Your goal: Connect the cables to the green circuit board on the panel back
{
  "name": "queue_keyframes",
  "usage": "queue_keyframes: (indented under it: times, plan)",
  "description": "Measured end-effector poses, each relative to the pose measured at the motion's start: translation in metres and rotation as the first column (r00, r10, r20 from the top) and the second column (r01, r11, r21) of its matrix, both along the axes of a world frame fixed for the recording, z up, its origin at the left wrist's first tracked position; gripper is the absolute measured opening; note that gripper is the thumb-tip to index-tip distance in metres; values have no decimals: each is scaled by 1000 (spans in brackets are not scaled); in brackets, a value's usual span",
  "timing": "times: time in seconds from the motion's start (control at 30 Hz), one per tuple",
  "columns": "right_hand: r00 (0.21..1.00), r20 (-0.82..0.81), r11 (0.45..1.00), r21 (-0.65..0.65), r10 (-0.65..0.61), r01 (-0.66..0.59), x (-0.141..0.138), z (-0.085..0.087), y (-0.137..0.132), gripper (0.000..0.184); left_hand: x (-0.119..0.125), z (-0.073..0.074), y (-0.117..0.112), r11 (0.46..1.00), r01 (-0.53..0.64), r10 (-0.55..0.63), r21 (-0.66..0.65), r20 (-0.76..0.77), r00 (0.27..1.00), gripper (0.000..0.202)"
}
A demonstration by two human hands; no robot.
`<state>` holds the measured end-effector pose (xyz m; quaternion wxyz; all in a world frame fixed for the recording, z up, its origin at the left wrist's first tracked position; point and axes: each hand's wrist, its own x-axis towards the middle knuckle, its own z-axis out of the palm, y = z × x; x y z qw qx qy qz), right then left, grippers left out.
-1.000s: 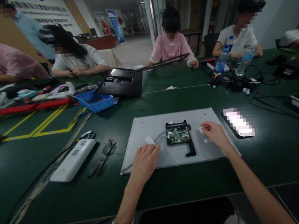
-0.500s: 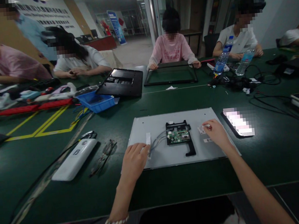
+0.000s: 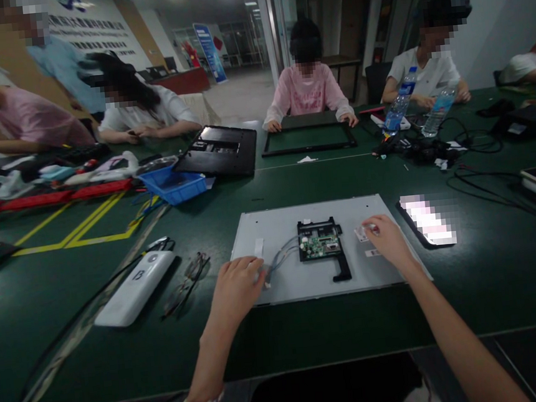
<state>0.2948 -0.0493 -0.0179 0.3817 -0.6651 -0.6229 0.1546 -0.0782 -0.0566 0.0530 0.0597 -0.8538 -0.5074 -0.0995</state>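
Note:
A grey-white flat panel (image 3: 285,287) lies on the green table in front of me. At its middle sits a green circuit board (image 3: 319,245) in a black bracket (image 3: 343,268). Grey cables (image 3: 280,256) run left from the board towards my left hand (image 3: 238,285). Its fingers are closed at the panel's left side, with a white strip of tape (image 3: 259,247) sticking up from them; the cable end there is partly hidden. Over the right side of the panel, my right hand (image 3: 387,235) is pinched beside a small label (image 3: 360,233); what it pinches is too small to name.
A phone (image 3: 424,222) lies right of the panel; glasses (image 3: 186,286) and a white power bank (image 3: 137,287) lie left. Farther back are a blue tray (image 3: 173,187), a black cover (image 3: 219,149), a black frame (image 3: 308,150), bottles (image 3: 398,105) and cables. People sit opposite.
My left hand has shifted slightly left, and the white strip has moved left with it. My right hand stays in place. The person opposite has moved the black frame slightly.

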Motion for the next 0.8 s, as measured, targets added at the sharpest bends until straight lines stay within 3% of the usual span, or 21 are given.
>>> queue_keyframes:
  times: [0.2, 0.4, 0.6, 0.8]
  plan:
    - [1000, 14, 999, 27, -19, 18, -2, 2, 0, 24, 65, 17, 26, 991, 127, -122, -35, 131, 984, 25]
    - [1000, -2, 1000, 30, -3, 3, -1, 2, 0, 24, 127, 0, 81, 981, 175, -177, -83, -20, 984, 19]
    - [1000, 7, 1000, 16, -3, 3, -3, 5, 0, 23, 131, -19, 104, 981, 168, -177, -98, -82, 981, 22]
    - [1000, 13, 1000, -2, 6, -6, -4, 6, -1, 24, 136, -2, 111, 982, 168, -176, -88, -95, 980, 27]
